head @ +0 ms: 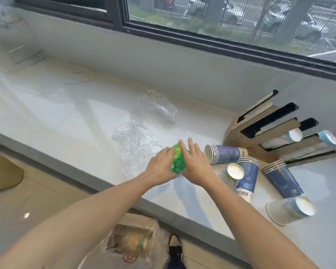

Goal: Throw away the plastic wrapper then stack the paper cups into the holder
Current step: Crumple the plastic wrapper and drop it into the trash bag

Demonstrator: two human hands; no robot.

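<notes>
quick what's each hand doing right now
Left hand: pressed against the green cups, gripping them from the left.
Right hand: fingers straight, flat against the same green cups from the right.

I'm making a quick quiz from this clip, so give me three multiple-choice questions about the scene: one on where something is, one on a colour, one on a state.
1. Where is the cup holder?
A. on the floor
B. on the counter, right, by the wall
C. on the window sill

2. What colour is the stack pressed between the left hand and the right hand?
A. green
B. red
C. black

3. How do the blue cups on the counter sit?
A. all upright
B. mostly on their sides
C. all in the holder

Answers: 1 B, it leans there by the wall. 2 A, the green stack shows between the palms. 3 B, most lie tipped over.
</notes>
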